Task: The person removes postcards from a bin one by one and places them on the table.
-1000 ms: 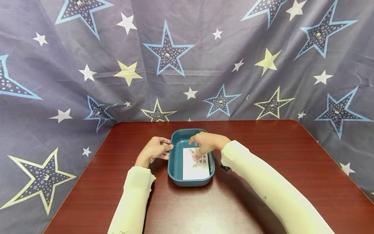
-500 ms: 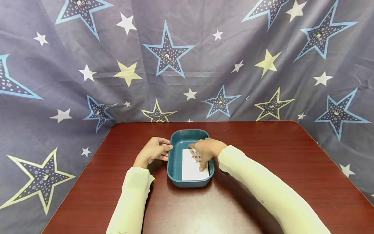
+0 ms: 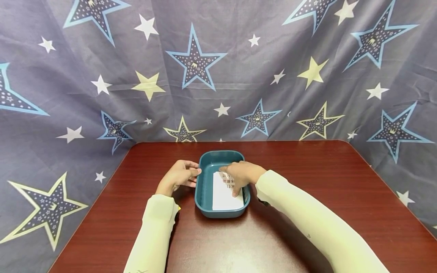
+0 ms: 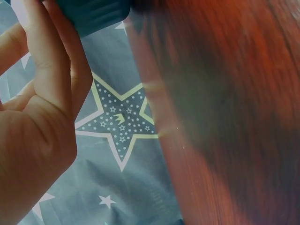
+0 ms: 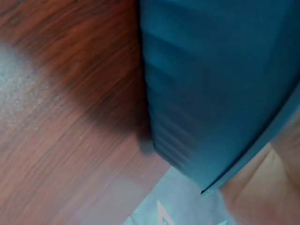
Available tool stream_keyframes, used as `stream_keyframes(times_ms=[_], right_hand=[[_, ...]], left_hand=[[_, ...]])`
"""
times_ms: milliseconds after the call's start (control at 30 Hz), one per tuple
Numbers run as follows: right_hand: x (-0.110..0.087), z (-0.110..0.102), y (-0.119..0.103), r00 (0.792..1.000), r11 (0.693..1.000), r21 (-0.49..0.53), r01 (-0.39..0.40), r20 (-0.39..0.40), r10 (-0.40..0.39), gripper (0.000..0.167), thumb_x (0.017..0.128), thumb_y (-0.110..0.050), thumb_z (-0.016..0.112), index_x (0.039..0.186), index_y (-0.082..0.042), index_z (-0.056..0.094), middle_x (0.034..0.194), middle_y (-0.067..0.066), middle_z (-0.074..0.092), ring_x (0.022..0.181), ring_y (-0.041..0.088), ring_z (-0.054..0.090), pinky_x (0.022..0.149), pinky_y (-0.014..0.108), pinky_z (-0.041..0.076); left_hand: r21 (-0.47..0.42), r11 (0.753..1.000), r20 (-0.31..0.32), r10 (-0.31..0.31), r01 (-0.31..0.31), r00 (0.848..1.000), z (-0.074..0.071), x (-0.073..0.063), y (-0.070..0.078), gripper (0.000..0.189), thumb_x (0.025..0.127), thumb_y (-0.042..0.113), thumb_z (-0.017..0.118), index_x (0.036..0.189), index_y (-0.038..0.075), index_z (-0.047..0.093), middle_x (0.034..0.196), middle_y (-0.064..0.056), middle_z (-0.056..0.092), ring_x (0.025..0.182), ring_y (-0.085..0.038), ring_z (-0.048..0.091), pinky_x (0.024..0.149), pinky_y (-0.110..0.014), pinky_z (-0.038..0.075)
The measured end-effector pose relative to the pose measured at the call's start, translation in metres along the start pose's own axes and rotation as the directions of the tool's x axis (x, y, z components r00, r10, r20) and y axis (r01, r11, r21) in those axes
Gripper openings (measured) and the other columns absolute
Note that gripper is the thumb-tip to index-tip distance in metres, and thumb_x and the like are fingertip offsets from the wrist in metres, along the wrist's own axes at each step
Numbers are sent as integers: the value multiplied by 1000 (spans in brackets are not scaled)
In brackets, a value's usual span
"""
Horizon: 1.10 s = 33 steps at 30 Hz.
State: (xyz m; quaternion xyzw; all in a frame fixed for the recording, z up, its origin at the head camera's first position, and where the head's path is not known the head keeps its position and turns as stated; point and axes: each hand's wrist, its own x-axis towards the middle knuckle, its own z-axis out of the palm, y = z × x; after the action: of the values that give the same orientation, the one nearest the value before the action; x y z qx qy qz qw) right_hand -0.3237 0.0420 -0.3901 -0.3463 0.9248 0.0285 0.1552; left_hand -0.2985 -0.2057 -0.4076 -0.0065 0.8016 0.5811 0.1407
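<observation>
At the blue bin (image 3: 206,191), the left hand (image 3: 180,174) rests relaxed fingers against the side, while the right hand (image 3: 242,173) touches white paper (image 3: 223,199) inside, whether grasping I cannot tell.

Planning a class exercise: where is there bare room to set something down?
The table is bare beyond the right sleeve, left of the left sleeve, and between both, in front of the bin. Crowded: the bin, left hand at its side, right hand over the white sheet.

Star-patterned grey cloth (image 3: 246,76) hangs behind a red-brown table (image 3: 324,178).
</observation>
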Motion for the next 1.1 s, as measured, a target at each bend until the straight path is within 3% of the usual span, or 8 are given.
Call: stream_keyframes(times_ms=[167, 300, 400, 500, 667, 833, 933, 1100], right_hand=[[-3, 1, -5, 997, 998, -50, 32, -67, -36, 115, 71, -52, 91, 161, -17, 29, 154, 8, 48, 135, 29, 49, 116, 47, 43], [-5, 1, -8, 983, 997, -47, 57, -173, -64, 115, 69, -52, 92, 159, -14, 32, 142, 13, 49, 122, 29, 47, 107, 44, 49], [-7, -2, -7, 964, 998, 25, 60, -260, -51, 98, 74, -43, 92, 152, -12, 42, 133, 13, 50, 115, 27, 44, 98, 40, 51], [-11, -7, -4, 941, 980, 178, 92, -337, -27, 67, 85, -26, 85, 141, -10, 52, 124, 13, 52, 108, 25, 46, 90, 37, 52], [-17, -15, 3, 907, 895, 399, 200, -421, -15, 29, 95, -3, 64, 124, -5, 61, 110, 12, 61, 94, 20, 55, 77, 29, 53], [-23, -22, 11, 902, 789, 577, 212, -426, 69, 29, 96, -2, 62, 125, -5, 63, 105, 11, 70, 79, 15, 65, 70, 25, 55], [-27, -28, 16, 900, 718, 667, 199, -415, 136, 28, 97, -3, 63, 125, -4, 64, 107, 14, 71, 80, 16, 68, 70, 26, 57], [-39, -37, 31, 903, 652, 734, 189, -390, 178, 29, 98, -4, 61, 127, -4, 65, 111, 16, 71, 81, 19, 69, 71, 27, 58]], left_hand=[[-1, 1000, -2, -3, 3, 1000, -1, -4, -1, 40, 99, 9, 65, 134, -8, 56, 96, -16, 68, 71, -17, 67, 64, -34, 65], [-1, 1000, -18, -10, 10, 1000, -3, -6, -3, 39, 98, 9, 66, 132, -7, 58, 92, -12, 67, 70, -17, 66, 64, -33, 65], [-5, 1000, -27, -6, 6, 1000, -4, -6, -5, 39, 98, 10, 67, 132, -7, 58, 91, -12, 66, 70, -18, 66, 64, -33, 65], [4, 1000, -24, 7, -7, 1000, -3, -6, -5, 40, 98, 10, 66, 133, -9, 56, 92, -13, 66, 70, -18, 65, 64, -33, 65], [18, 1000, -35, 2, -1, 999, 0, -5, -5, 40, 99, 9, 65, 134, -8, 56, 95, -15, 67, 70, -18, 65, 64, -32, 64], [25, 1000, -33, 10, -9, 999, 2, -4, -5, 40, 99, 9, 65, 134, -9, 56, 100, -20, 67, 70, -17, 65, 63, -31, 64], [25, 1000, -32, 19, -18, 999, 3, -4, -5, 40, 99, 9, 65, 133, -10, 56, 98, -20, 66, 69, -16, 64, 62, -31, 64], [26, 999, -45, 23, -22, 999, 7, -4, -2, 39, 99, 7, 64, 133, -11, 56, 100, -22, 68, 66, -15, 63, 60, -29, 63]])
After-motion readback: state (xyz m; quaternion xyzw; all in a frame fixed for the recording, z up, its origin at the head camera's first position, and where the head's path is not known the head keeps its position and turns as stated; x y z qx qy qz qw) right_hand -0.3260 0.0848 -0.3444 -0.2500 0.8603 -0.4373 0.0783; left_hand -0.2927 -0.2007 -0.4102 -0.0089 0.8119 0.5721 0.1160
